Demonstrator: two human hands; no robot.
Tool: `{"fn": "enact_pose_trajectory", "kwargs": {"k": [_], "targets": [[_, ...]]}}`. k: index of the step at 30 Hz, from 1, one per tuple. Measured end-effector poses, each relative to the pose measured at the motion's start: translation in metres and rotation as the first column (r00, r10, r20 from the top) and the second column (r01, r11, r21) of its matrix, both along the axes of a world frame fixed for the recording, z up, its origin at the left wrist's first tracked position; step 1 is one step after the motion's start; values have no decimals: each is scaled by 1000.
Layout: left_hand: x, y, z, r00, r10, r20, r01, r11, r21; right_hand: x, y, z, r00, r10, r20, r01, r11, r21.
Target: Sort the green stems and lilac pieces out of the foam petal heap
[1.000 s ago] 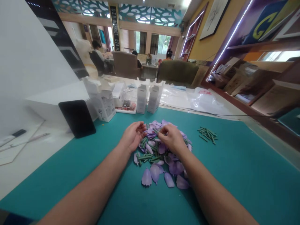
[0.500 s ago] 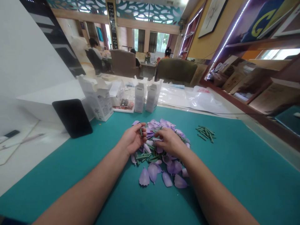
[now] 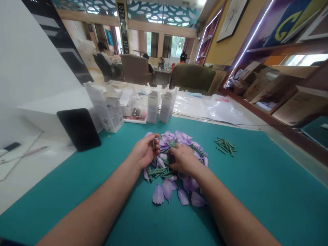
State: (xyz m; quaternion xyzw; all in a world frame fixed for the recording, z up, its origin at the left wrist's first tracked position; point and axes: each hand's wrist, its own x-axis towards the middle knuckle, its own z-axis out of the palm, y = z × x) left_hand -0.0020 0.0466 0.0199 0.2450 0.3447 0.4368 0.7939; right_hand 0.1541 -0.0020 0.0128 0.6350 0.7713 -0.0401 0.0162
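Observation:
My left hand is turned palm up at the left side of the pile, its curled fingers closed on a short green stem. My right hand reaches down into the middle of the pile with bent fingers; the fingertips are partly hidden, and I cannot make out what they touch or hold. Around both hands lie purple artificial petals, mixed with green stem pieces. Several loose petals lie along the near side of the pile.
A small separate heap of green stems lies to the right on the green mat. A black tablet-like panel leans at the left. White cartons stand behind the pile. People sit in the background.
My right hand has moved slightly down and deeper into the pile; the pale petal piece at its fingertips no longer shows. My left hand has barely moved and keeps the green stem.

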Motion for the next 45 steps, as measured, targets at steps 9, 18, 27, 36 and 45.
{"fn": "enact_pose_trajectory", "kwargs": {"k": [9,18,27,36,45], "targets": [[2,-2,-1,1000,-5,-4,5,1000,9,-4,-2,-3,1000,-2,29,1,999,36],[5,-2,-4,1000,-11,-7,11,1000,-2,13,3,9,976,-25,-217,67,980,190],[11,-11,-2,985,-162,52,165,984,-67,8,0,18,878,107,-466,75,932,355],[0,4,-1,998,-46,30,48,997,-65,7,1,9,974,89,-206,-68,992,110],[-1,2,3,1000,-16,14,17,998,-56,-9,-4,0,1000,29,3,-29,998,55]]}}
